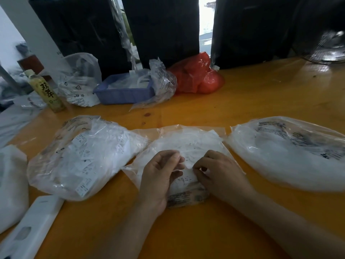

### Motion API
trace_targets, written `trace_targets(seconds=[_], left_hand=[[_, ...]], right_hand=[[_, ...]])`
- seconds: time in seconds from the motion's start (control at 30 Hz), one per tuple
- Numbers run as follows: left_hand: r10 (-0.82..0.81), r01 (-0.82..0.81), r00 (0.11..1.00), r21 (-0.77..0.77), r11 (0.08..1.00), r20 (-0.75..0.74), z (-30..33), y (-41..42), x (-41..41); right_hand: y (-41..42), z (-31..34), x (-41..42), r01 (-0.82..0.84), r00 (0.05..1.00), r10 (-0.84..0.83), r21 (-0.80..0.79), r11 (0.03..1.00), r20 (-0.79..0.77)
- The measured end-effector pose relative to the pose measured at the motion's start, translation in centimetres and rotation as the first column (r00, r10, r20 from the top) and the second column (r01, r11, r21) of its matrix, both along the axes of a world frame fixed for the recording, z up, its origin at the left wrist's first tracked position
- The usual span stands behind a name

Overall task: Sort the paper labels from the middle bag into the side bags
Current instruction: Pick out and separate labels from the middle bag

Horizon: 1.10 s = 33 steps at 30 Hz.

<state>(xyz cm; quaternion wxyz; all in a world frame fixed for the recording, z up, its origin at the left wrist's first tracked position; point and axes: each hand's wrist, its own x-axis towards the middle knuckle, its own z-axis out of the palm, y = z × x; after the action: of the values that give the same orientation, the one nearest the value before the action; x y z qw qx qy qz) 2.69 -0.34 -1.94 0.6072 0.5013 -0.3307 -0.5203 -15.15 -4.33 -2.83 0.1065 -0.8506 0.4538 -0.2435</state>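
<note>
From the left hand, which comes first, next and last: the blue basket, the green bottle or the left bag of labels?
Measured from the left hand:
1. Left bag of labels, right beside it on the left.
2. Blue basket, farther back, near the middle.
3. Green bottle, back left corner.

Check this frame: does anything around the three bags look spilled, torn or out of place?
Nothing stands out. The left bag, middle bag and right bag lie side by side on the table, labels inside them. Both hands, left hand and right hand, pinch a paper label over the middle bag.
</note>
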Motion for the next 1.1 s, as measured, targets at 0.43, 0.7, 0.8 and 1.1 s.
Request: trace_targets(seconds=[0.43, 0.7, 0.8, 1.1], left_hand=[[-0.027, 0.026, 0.99, 0.013, 1.0, 0.138, -0.3, 0.0, 0.0], [-0.035, 0.035, 0.999, 0.008, 0.999, 0.003, -0.4, -0.2, 0.4], [-0.04, 0.04, 0.999, 0.0, 0.999, -0.029, -0.3, -0.2, 0.4], [-0.041, 0.037, 0.997, -0.066, 0.997, -0.058, -0.8, -0.2, 0.2]], right_hand=[[-0.2, 1.1, -1.3, 0.088, 0.87, -0.223, 0.306, 0.948, 0.441], [0.0, 1.3, -1.5, 0.064, 0.84, -0.196, 0.266, 0.962, 0.506], [0.1, 1.3, -1.3, 0.029, 0.851, -0.166, 0.27, 0.962, 0.498], [-0.5, 0.4, -1.2, 0.04, 0.812, -0.178, 0.25, 0.967, 0.556]])
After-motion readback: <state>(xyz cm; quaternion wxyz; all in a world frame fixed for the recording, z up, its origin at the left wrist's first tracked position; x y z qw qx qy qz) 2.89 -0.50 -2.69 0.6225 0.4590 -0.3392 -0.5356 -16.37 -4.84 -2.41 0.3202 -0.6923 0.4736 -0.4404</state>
